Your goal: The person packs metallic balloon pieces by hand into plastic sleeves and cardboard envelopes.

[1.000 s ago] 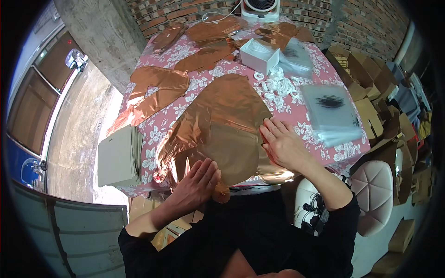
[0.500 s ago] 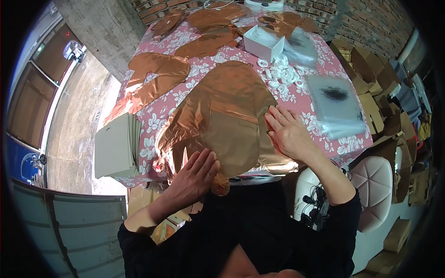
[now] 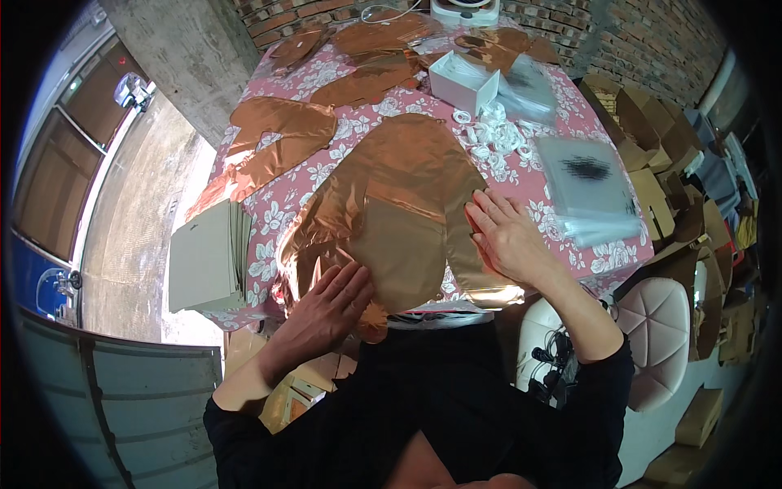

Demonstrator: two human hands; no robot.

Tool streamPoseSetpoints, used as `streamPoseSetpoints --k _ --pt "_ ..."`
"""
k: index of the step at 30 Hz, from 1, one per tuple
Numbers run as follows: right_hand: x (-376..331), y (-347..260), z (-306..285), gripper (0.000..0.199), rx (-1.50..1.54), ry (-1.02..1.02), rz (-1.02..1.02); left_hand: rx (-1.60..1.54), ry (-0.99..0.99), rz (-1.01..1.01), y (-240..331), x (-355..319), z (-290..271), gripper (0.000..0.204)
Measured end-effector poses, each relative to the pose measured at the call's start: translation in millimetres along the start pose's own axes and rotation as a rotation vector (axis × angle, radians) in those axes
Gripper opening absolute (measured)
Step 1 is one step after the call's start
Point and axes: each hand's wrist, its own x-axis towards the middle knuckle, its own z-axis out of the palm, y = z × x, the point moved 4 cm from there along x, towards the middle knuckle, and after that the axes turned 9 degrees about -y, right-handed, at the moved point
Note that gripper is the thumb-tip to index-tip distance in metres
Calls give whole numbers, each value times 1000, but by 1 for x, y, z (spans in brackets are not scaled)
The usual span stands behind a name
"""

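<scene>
A flat, uninflated copper-coloured foil balloon (image 3: 399,236) lies in front of me at the table's near edge, its top rounded and its left side creased and shiny. My left hand (image 3: 330,303) rests on its lower left part, fingers stretched out and held close together. A small rounded foil tab (image 3: 372,323) hangs over the edge beside that hand. On the balloon's right border my right hand (image 3: 507,232) lies flat, fingers extended. Neither hand grips anything. The underside of the foil is hidden.
More copper foil pieces (image 3: 285,122) lie to the left and at the back. A grey card stack (image 3: 208,257) stands at the left edge. On the right are a white box (image 3: 464,80), white ribbon coils (image 3: 498,129) and clear plastic bags (image 3: 590,175). A white chair (image 3: 649,342) stands at right.
My left hand has shifted slightly left over the foil, and the small tab beside it has moved left too. My right hand has stayed nearly in place.
</scene>
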Motion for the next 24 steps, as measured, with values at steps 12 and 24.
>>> streamPoseSetpoints --k 12,24 --pt "1 0 0 45 4 -36 7 -31 41 -45 -12 -5 6 47" --pt "0 0 2 46 -2 -32 13 -36 61 -3 -14 -3 1 45"
